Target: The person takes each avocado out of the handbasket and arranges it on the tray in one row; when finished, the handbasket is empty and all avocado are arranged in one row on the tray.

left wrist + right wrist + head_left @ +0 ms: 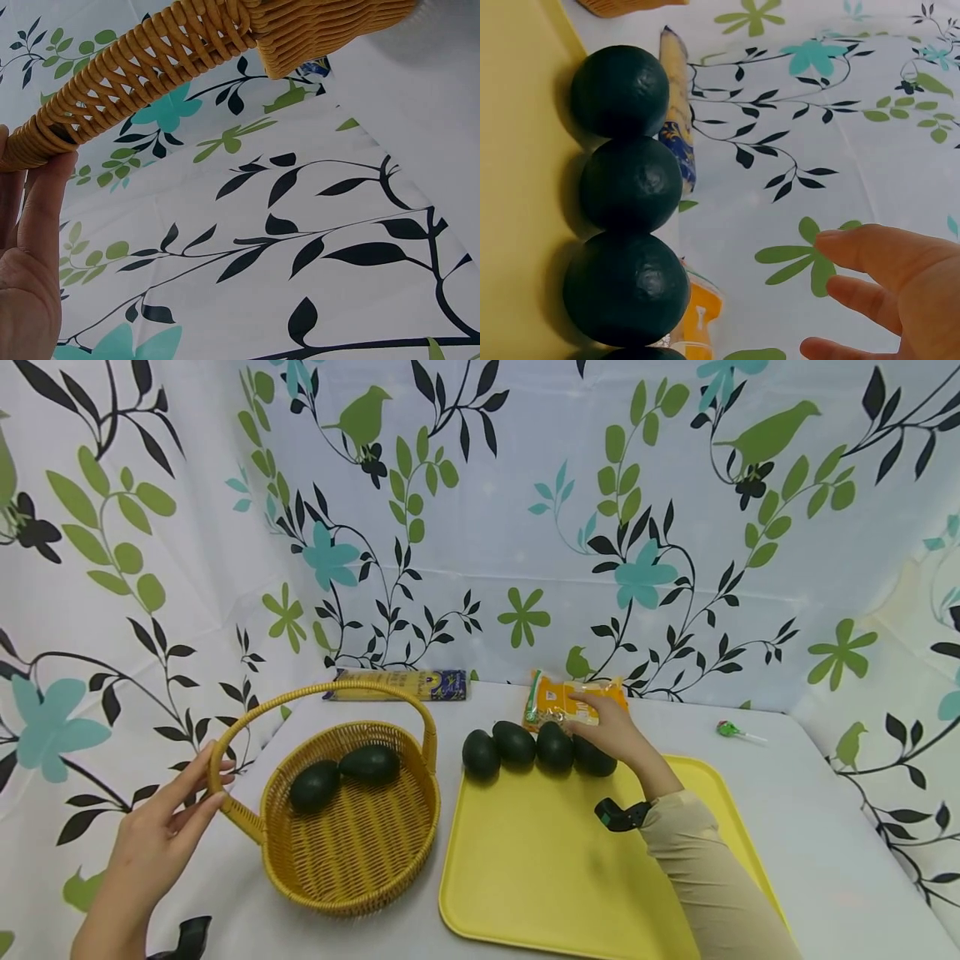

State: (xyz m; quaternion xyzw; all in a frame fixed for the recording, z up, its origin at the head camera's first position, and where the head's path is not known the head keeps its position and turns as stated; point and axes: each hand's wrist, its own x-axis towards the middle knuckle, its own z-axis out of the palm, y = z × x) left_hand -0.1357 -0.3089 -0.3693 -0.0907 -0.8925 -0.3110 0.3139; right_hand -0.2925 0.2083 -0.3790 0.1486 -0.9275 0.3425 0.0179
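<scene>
One broad cloth (487, 552), printed with leaves, flowers and birds, hangs behind everything, beyond both hands. Below it spreads a white table (825, 827), reaching out to the right past the right hand. Next in size comes a yellow tray (555, 860), lying under the right forearm and on the near side of that hand. Just right of the left hand stands a round wicker basket (360, 852), its arched handle (258, 714) raised; the left hand (168, 827) pinches the handle's left side between thumb and fingers. The right hand (615, 727) reaches over the tray's far edge, fingers parted and gripping nothing; whether it touches anything beneath, I cannot tell. Farther off, between the two hands, lies a long blue-and-yellow packet (448, 685). A smaller orange packet (558, 697) sits just beyond the right hand, partly hidden by it. Four dark green avocados (555, 747) line the tray's far edge in a row, the rightmost partly covered by the right hand, while two more lie in the basket, right of the left hand. Smallest is a green-wrapped lollipop (726, 729), to the right of the right hand.
</scene>
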